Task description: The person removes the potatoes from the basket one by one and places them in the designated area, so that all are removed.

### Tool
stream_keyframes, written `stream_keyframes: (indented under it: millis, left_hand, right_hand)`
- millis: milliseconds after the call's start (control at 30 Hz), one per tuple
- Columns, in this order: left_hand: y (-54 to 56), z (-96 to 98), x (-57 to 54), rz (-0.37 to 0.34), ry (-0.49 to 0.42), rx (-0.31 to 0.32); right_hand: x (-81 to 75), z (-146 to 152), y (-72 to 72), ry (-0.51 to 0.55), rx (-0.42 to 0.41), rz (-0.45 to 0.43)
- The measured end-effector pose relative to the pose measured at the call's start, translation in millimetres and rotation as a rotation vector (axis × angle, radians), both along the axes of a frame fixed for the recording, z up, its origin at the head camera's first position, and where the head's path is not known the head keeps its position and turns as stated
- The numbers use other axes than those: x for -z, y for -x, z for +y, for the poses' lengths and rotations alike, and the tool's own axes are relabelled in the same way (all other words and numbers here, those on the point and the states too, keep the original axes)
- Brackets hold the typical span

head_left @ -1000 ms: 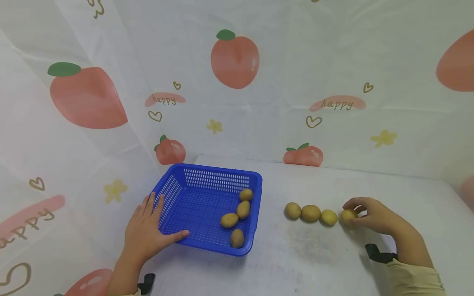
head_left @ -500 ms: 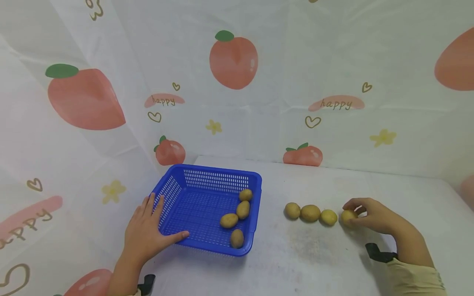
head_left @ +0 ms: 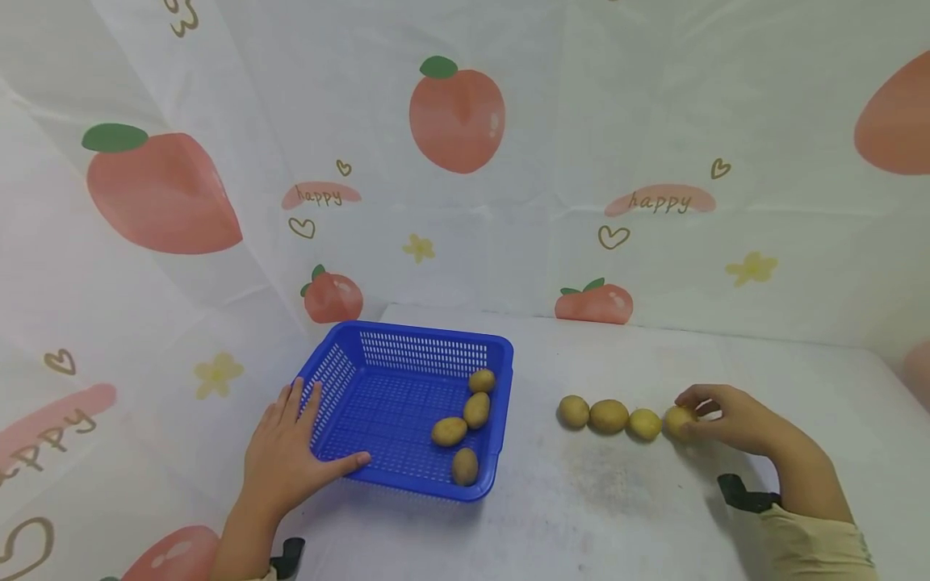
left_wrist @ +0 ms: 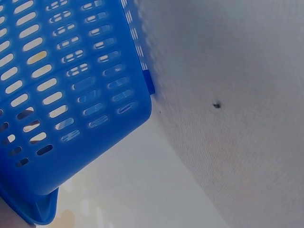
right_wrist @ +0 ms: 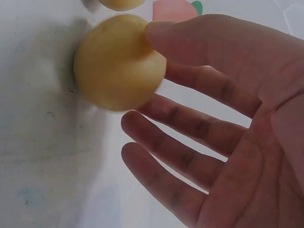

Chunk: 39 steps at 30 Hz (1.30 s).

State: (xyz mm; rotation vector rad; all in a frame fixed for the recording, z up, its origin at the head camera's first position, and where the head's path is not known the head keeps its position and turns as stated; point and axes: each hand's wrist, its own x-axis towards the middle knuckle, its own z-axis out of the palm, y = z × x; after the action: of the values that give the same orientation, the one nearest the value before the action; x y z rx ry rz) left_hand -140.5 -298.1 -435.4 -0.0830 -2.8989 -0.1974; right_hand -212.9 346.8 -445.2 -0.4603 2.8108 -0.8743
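Note:
In the head view my left hand (head_left: 285, 453) rests on the left front corner of a blue plastic basket (head_left: 504, 415), fingers straight and spread. The left wrist view shows the slotted basket wall (left_wrist: 102, 142) close up. On the right, my right hand (head_left: 741, 421) pinches a small round potato (head_left: 677, 422) at the right end of a row on the table. Its thumb and fingers hold the potato (right_wrist: 114, 71) in the right wrist view, with the lower fingers loosely extended. Beside it lie a yellowish potato (head_left: 644, 425), an oval potato (head_left: 609, 416) and another potato (head_left: 573, 411).
Several potatoes lie in the basket's right part, among them one potato (head_left: 465, 466) near the front corner. A white cloth printed with peaches hangs behind the white table (head_left: 552, 516) and along its left side.
The right hand has moved the pinched potato slightly left and away from me, closing the gap to the yellowish potato. My left hand and the basket have stayed put.

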Motion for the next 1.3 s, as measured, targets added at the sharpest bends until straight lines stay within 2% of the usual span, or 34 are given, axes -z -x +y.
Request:
stream_keyframes:
  millis: [900,1067,1300]
  left_hand:
    - [-0.1,0.9,-1.7,-0.011,-0.009,0.006]
    - [-1.3,1.2,-1.5,-0.002,-0.015,0.005]
    - [-1.3,1.7,-0.2,-0.011,-0.008,-0.01]
  right_hand:
    - [-3.0,-4.6,0.0,0.019,0.004,-0.006]
    - [-4.9,-10.1,-1.6,0.031,-0.004,0.035]
    - [-15.4,-24.9,0.0,0.043,-0.029,0.145]
